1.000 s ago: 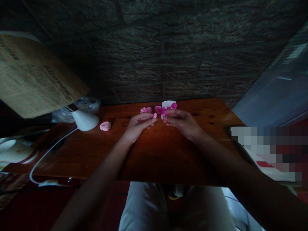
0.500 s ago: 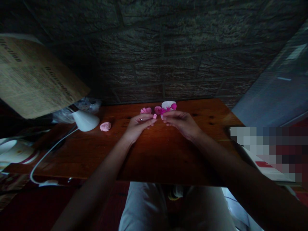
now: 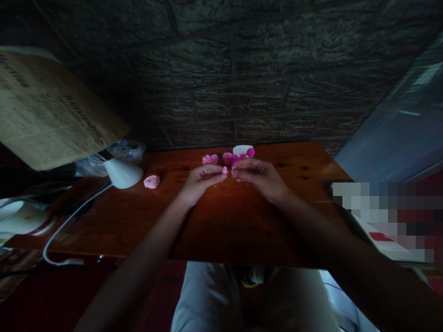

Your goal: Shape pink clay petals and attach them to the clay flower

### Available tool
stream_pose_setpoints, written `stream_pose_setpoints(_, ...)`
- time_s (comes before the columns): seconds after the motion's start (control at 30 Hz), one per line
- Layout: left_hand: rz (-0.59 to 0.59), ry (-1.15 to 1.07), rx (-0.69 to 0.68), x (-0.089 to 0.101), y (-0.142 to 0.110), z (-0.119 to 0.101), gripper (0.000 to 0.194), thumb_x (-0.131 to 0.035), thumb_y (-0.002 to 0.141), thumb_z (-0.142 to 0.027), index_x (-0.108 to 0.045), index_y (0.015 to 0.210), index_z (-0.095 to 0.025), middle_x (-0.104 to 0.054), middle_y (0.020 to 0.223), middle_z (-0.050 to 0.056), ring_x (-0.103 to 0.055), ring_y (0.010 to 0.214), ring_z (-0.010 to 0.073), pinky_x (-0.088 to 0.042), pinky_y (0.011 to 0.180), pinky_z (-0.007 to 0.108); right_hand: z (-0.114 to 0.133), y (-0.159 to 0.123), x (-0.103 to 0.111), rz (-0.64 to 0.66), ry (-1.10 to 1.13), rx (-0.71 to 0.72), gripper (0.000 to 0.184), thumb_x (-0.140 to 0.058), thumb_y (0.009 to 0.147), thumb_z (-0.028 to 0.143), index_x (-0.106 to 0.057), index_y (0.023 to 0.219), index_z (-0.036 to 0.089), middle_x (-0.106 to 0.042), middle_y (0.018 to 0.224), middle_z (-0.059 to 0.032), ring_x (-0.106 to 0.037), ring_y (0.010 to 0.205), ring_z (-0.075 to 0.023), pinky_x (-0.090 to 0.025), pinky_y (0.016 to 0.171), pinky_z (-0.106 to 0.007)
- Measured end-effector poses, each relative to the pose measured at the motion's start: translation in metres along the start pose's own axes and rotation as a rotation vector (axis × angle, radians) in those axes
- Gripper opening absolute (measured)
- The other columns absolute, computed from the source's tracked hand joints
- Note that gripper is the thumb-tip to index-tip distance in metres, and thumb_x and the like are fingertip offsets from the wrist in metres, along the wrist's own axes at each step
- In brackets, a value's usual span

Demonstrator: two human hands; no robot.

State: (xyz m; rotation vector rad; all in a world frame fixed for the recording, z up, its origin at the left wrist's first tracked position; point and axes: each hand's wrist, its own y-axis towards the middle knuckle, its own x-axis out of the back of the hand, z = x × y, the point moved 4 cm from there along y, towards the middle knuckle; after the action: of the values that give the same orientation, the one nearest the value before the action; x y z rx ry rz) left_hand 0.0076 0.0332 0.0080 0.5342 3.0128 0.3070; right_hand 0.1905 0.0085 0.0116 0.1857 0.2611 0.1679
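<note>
My left hand [image 3: 199, 182], with a ring on one finger, pinches a small pink piece of what looks like modelling clay [image 3: 224, 170] between thumb and fingertip. Facing it, close but apart, my right hand [image 3: 259, 176] has thumb and finger pressed together around something tiny and pale that I cannot make out. Just behind the hands lie a pink ruffled flower shape [image 3: 209, 159], a rounded pink piece [image 3: 227, 158] and a magenta ball [image 3: 251, 152]. Smaller magenta bits lie beside a white block [image 3: 242, 149], partly hidden by my right hand. Left of my hands sits a pale pink lump [image 3: 151, 181].
A lamp with a white base [image 3: 123, 174] and a newspaper-print shade [image 3: 58, 110] stands on the wooden table [image 3: 238, 221] at left. Its white cable [image 3: 57, 235] hangs over the front edge. A clear plastic bag [image 3: 90, 161] lies behind it; a dark stone wall [image 3: 214, 97] borders the back.
The small pink piece in my left hand has shifted slightly right and down, with its angle a little changed. My right fingertips have moved slightly. The pieces on the table lie as before.
</note>
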Motion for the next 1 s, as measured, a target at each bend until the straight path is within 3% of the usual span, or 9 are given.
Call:
stream_pose_setpoints(0.2,-0.010,-0.001,-0.019,-0.0008,-0.0003,0.0003,0.026,-0.092,0.063,-0.030,-0.081,0.084,-0.019,-0.076,0.089,0.004,-0.062,0.073,0.0122,-0.049,0.066,0.025,0.0073,-0.0002,-0.0006,-0.008,-0.062,0.079,0.029,-0.092,0.063,0.041,-0.070,0.071,0.023,-0.074,0.075,0.0003,-0.067,0.072,-0.0157,-0.057,0.082,-0.037)
stream_pose_setpoints(0.47,0.009,0.012,-0.043,-0.0054,-0.0011,-0.0002,0.024,-0.092,0.065,-0.029,-0.080,0.084,-0.020,-0.077,0.094,0.004,-0.065,0.078,0.0130,-0.052,0.069,0.025,0.0042,-0.0013,-0.0015,-0.006,-0.044,0.029,0.033,-0.094,0.060,0.041,-0.075,0.080,0.023,-0.078,0.086,-0.0017,-0.073,0.083,-0.0189,-0.059,0.089,-0.040)
stream_pose_setpoints(0.67,-0.023,0.007,-0.063,-0.0043,-0.0006,-0.0012,0.025,-0.093,0.063,-0.029,-0.080,0.083,-0.019,-0.077,0.088,0.004,-0.065,0.075,0.0132,-0.053,0.071,0.027,0.0027,-0.0014,-0.0029,0.008,-0.065,0.031,0.031,-0.093,0.063,0.039,-0.076,0.082,0.022,-0.077,0.086,-0.0020,-0.072,0.081,-0.0181,-0.059,0.085,-0.039)
stream_pose_setpoints(1.0,-0.017,-0.002,-0.072,-0.0059,-0.0007,-0.0014,0.024,-0.094,0.063,-0.027,-0.082,0.082,-0.020,-0.078,0.083,0.003,-0.062,0.066,0.0104,-0.050,0.063,0.023,0.0007,-0.0004,-0.0022,-0.005,-0.065,0.030,0.033,-0.093,0.062,0.038,-0.074,0.082,0.021,-0.079,0.087,-0.0026,-0.074,0.082,-0.0183,-0.059,0.085,-0.037)
